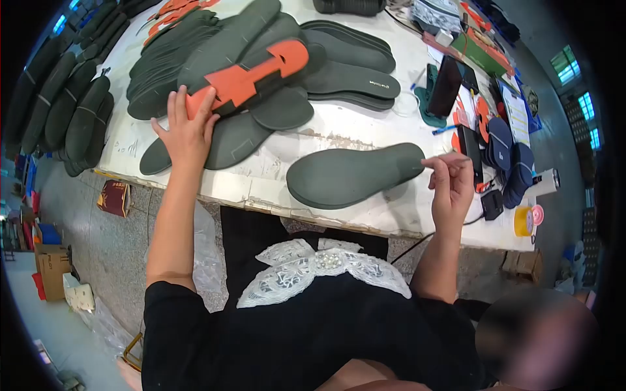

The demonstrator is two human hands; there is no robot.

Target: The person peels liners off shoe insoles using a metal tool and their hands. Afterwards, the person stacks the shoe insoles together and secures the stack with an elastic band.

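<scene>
Head view. Left hand [188, 133]: fingers spread, laid over the near end of the orange template [235, 85]; released posture, no clenching seen. Any hold underneath cannot be made out. Template lies aslant across overlapping dark insoles [238, 140], some bearing pale corner marks.

Right hand [451, 186]: fingers bent, thumb and index drawn close together at the narrow end of a single insole [352, 173]. Cannot tell whether they pinch its edge or a slim object. This insole lies flat on the white table [274, 153], near its front edge, wide end toward the left, apart from the template.

Around: stacked insoles [163, 72] beyond the left hand; a printed insole [352, 79] beyond the single one; a phone [445, 88] upright in a green stand [430, 107] farther right.

Handling notes (judgement): the template appears thin, with narrow cut-outs; best lifted by a broad part, kept unbent. The uneven pile gives it poor support; flat backing suits it better. Light fingertip contact at the insole's narrow end should avoid denting or skewing it. Chipped table surface could snag an edge.
</scene>
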